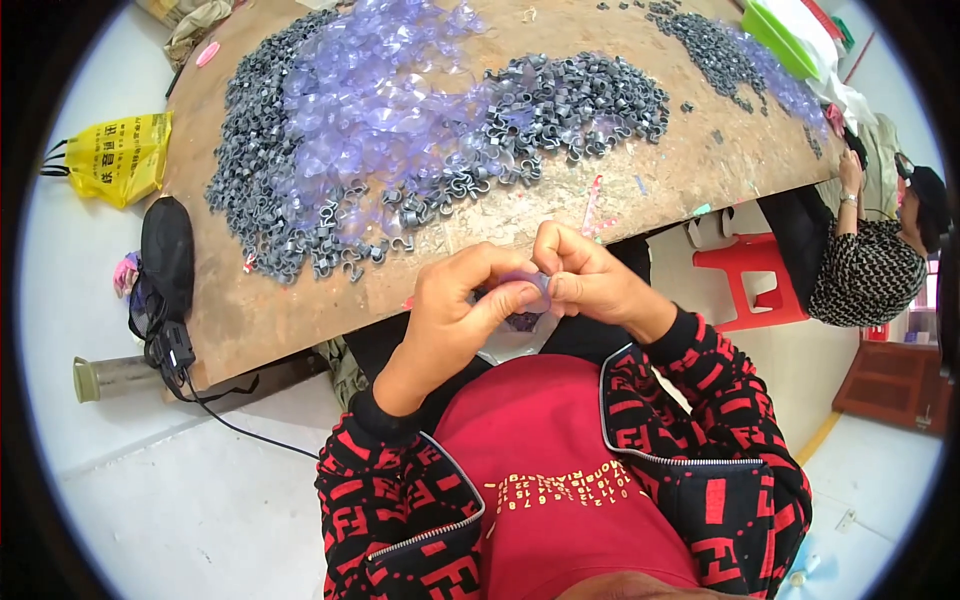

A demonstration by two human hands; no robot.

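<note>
Near the table's front edge, my left hand [450,315] pinches a round, translucent purple plastic piece [538,284] between thumb and fingers. My right hand [592,285] closes on the same piece from the other side, thumb and fingertips at its edge. Whether a small clip is also between the fingers is hidden. Below my hands, over my lap, is a clear plastic bag or container [515,345], partly covered. Ahead on the table lie a heap of translucent purple pieces [375,100] and heaps of small grey plastic clips [585,100].
The brown wooden table [510,222] has a pink-red strip [593,205] on it. Far right are more clips [715,60] and a green basin [778,40]. A co-worker [870,240] sits at the right, near a red stool [755,280]. A yellow bag [120,158] hangs left, above a black cable [245,432].
</note>
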